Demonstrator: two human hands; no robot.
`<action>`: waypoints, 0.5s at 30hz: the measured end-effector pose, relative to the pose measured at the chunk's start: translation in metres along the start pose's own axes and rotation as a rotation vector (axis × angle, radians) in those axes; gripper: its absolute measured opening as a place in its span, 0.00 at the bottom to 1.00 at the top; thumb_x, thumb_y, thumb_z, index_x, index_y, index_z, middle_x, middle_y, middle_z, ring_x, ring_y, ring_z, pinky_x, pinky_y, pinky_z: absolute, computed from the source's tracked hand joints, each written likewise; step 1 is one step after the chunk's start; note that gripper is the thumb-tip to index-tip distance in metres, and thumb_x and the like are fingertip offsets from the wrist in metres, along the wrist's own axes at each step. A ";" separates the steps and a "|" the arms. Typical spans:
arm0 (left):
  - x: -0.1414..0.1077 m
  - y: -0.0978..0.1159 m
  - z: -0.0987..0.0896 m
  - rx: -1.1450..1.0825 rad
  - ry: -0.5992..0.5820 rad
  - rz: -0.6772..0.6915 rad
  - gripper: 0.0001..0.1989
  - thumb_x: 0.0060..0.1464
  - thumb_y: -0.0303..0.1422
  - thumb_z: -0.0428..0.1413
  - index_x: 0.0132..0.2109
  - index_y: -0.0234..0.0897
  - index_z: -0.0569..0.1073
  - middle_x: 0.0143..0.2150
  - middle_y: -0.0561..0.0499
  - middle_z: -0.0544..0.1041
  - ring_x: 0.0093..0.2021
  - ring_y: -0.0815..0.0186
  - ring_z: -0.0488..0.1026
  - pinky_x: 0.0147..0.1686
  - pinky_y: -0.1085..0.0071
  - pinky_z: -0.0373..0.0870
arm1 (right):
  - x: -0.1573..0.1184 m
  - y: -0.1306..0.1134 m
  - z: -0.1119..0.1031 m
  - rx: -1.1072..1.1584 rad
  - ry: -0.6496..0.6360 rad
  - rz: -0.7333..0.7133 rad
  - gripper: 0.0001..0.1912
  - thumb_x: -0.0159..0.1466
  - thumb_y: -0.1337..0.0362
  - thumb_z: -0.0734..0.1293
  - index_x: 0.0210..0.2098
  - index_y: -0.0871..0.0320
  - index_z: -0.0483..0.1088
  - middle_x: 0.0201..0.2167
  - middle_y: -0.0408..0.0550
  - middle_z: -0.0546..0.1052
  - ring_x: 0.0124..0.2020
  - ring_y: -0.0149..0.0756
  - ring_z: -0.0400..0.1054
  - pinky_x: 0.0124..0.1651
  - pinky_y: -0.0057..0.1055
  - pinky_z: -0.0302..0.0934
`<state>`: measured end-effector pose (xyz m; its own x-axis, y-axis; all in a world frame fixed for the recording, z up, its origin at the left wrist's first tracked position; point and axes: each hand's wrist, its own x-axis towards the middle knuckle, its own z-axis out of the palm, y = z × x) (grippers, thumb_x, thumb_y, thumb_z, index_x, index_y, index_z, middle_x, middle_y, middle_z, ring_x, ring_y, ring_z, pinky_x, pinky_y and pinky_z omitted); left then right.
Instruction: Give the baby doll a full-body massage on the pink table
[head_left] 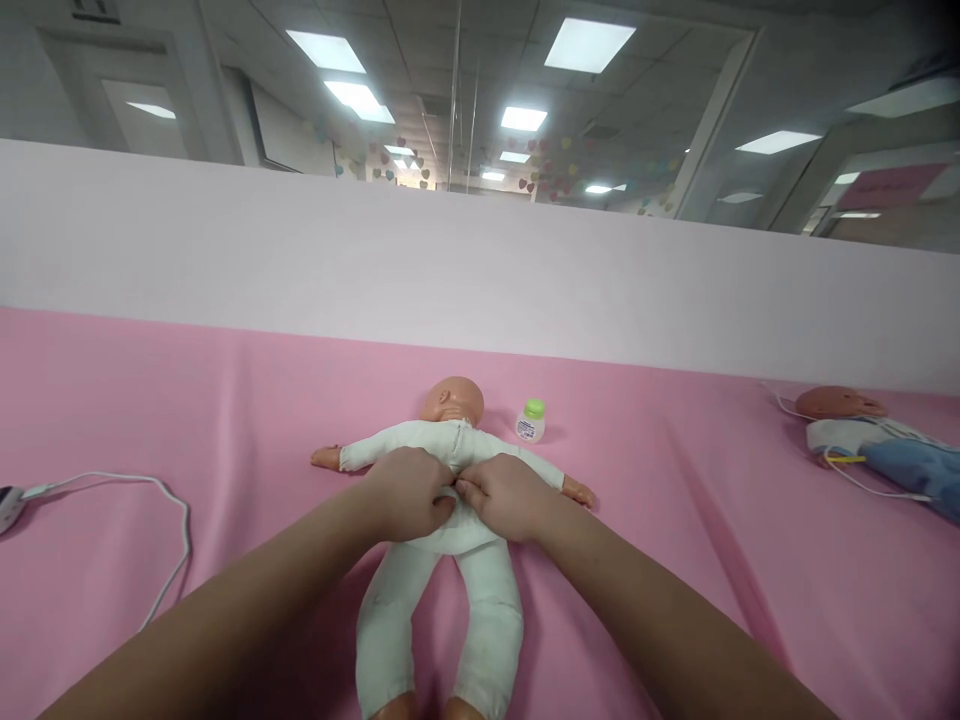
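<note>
A baby doll (486, 610) in white cloth lies stretched out on the pink sheet (285, 420), arms spread and legs toward me. Its face is turned out of sight, and a seam or fastening runs down the middle of its upper body. My left hand (412, 492) is closed, pinching the white cloth at the middle of the torso. Right beside it, my right hand (504, 496) pinches the same spot with thumb and fingers. What exactly lies between the fingertips is hidden. A small clear bottle with a green cap (530, 422) stands by the doll's head.
At the far right lies another doll (840, 403) in blue and white, with thin tubing and a yellow piece on it. A white cable (184, 525) curves across the sheet on the left from a white device (10, 507). Behind runs a low white wall (480, 270) with glass above.
</note>
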<state>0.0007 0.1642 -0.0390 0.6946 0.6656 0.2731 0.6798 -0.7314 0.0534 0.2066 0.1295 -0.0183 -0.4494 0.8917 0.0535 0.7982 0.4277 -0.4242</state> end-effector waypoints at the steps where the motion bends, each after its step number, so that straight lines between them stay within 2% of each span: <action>1: 0.003 -0.001 -0.002 -0.002 -0.056 -0.001 0.18 0.62 0.37 0.50 0.30 0.40 0.81 0.22 0.51 0.75 0.24 0.58 0.74 0.39 0.59 0.76 | 0.002 0.001 0.000 -0.016 0.014 0.000 0.20 0.74 0.60 0.59 0.28 0.56 0.73 0.26 0.44 0.76 0.25 0.33 0.66 0.28 0.31 0.53; 2: 0.005 -0.002 -0.003 -0.008 -0.074 -0.005 0.19 0.64 0.37 0.48 0.31 0.40 0.81 0.23 0.50 0.76 0.26 0.58 0.74 0.41 0.58 0.76 | 0.004 0.001 0.003 -0.027 0.041 -0.006 0.19 0.73 0.61 0.59 0.28 0.56 0.73 0.27 0.44 0.77 0.26 0.33 0.67 0.28 0.31 0.54; 4: 0.006 -0.002 -0.003 -0.043 -0.026 0.005 0.21 0.65 0.35 0.46 0.34 0.40 0.82 0.27 0.48 0.79 0.30 0.57 0.76 0.45 0.57 0.76 | 0.007 0.002 0.011 -0.036 0.110 -0.032 0.16 0.72 0.64 0.59 0.31 0.56 0.74 0.31 0.45 0.79 0.31 0.35 0.70 0.33 0.31 0.59; 7: 0.001 -0.001 0.001 -0.089 0.034 0.046 0.17 0.65 0.31 0.47 0.44 0.38 0.82 0.41 0.45 0.83 0.41 0.54 0.80 0.50 0.55 0.75 | 0.008 0.003 0.025 -0.064 0.208 -0.057 0.13 0.71 0.66 0.59 0.40 0.57 0.77 0.40 0.50 0.81 0.44 0.40 0.74 0.49 0.35 0.65; 9: -0.002 0.000 0.007 -0.070 0.100 0.046 0.18 0.65 0.30 0.48 0.53 0.35 0.80 0.54 0.41 0.81 0.54 0.50 0.78 0.58 0.51 0.72 | 0.009 0.004 0.032 -0.115 0.251 -0.051 0.16 0.70 0.66 0.60 0.50 0.62 0.76 0.51 0.56 0.80 0.55 0.44 0.72 0.61 0.39 0.62; 11: -0.004 -0.001 0.014 -0.036 0.156 0.032 0.21 0.65 0.31 0.50 0.62 0.32 0.75 0.65 0.38 0.74 0.66 0.47 0.69 0.66 0.48 0.66 | 0.009 0.006 0.037 -0.161 0.274 -0.016 0.22 0.70 0.65 0.60 0.60 0.68 0.71 0.62 0.63 0.74 0.65 0.50 0.66 0.69 0.43 0.55; 13: -0.004 -0.002 0.020 -0.031 0.158 0.025 0.25 0.65 0.32 0.50 0.66 0.29 0.71 0.69 0.36 0.70 0.71 0.46 0.63 0.68 0.47 0.64 | 0.010 0.008 0.038 -0.161 0.251 0.024 0.27 0.71 0.63 0.60 0.64 0.71 0.67 0.66 0.66 0.69 0.69 0.53 0.61 0.71 0.46 0.53; 15: -0.003 -0.005 0.024 -0.060 0.119 0.011 0.25 0.64 0.31 0.50 0.66 0.29 0.71 0.68 0.37 0.71 0.70 0.47 0.64 0.67 0.49 0.65 | 0.010 0.008 0.036 -0.115 0.209 0.037 0.24 0.71 0.62 0.59 0.62 0.69 0.69 0.63 0.65 0.72 0.65 0.52 0.66 0.68 0.45 0.57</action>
<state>0.0007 0.1693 -0.0637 0.6669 0.6374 0.3860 0.6545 -0.7487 0.1056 0.1942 0.1370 -0.0539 -0.3354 0.9133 0.2312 0.8584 0.3973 -0.3245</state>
